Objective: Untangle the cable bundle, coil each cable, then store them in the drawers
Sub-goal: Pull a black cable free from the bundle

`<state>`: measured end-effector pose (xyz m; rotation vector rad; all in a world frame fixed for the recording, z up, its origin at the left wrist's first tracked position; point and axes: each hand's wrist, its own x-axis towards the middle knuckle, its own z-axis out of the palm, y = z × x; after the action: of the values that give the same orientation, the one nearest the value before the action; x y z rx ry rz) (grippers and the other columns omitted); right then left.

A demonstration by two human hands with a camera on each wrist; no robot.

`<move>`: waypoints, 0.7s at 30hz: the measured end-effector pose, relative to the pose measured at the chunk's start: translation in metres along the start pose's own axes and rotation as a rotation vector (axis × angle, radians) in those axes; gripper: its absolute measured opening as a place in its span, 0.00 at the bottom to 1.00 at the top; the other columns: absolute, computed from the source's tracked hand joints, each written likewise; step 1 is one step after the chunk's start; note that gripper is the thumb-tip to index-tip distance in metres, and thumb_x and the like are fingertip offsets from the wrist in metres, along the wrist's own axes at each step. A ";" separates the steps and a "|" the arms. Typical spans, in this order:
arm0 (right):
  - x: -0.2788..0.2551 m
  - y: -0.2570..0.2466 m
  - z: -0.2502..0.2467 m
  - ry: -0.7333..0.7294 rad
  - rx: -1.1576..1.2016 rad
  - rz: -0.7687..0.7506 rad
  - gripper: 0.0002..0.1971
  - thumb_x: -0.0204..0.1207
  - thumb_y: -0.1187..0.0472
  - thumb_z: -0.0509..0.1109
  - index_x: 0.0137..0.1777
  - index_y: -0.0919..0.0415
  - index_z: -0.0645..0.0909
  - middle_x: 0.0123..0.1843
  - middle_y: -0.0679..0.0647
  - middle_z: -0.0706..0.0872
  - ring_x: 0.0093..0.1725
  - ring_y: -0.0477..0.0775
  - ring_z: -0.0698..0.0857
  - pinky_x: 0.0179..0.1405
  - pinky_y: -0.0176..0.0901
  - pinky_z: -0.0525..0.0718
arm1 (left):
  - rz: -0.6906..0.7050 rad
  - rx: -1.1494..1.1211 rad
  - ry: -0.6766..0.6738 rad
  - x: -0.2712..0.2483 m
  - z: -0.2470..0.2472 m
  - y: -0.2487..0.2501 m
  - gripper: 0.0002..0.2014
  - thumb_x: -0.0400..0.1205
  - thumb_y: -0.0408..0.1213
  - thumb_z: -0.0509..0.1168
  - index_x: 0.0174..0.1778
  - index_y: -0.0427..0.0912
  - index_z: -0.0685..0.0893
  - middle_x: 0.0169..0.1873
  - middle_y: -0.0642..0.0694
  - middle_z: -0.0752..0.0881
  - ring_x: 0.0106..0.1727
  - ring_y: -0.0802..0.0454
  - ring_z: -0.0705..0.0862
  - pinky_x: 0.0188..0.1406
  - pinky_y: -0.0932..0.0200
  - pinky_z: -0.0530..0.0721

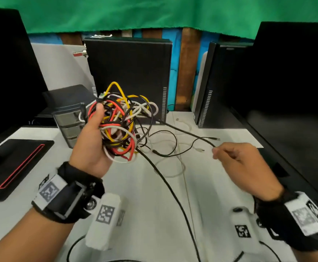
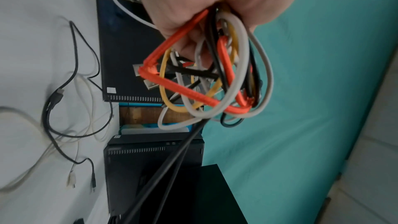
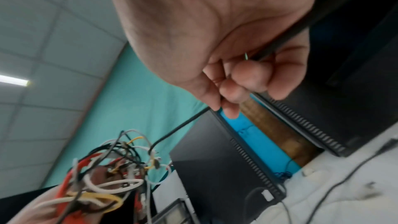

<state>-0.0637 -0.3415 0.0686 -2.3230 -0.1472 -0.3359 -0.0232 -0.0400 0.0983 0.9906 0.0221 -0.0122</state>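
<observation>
My left hand holds up a tangled cable bundle of red, yellow, white and black cables above the white table. The same bundle hangs from my fist in the left wrist view. My right hand pinches a black cable that runs taut from the bundle to my fingertips. Loose black and white cable ends trail on the table below. A small grey drawer unit stands behind my left hand.
A black computer tower stands behind the bundle, and another tower to the right. Dark monitors flank both sides. A black device with a red stripe lies at the left. A green cloth hangs behind.
</observation>
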 end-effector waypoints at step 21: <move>-0.018 -0.010 0.040 0.104 -0.043 -0.169 0.16 0.79 0.37 0.68 0.52 0.49 0.81 0.54 0.43 0.85 0.55 0.43 0.83 0.53 0.34 0.78 | 0.075 0.031 0.012 -0.010 0.017 -0.021 0.23 0.88 0.51 0.58 0.74 0.43 0.81 0.64 0.39 0.88 0.65 0.41 0.88 0.67 0.41 0.83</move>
<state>-0.0752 -0.3060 0.0436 -2.3346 -0.2883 -0.5487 -0.0337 -0.0657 0.0907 1.0215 -0.0043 0.0619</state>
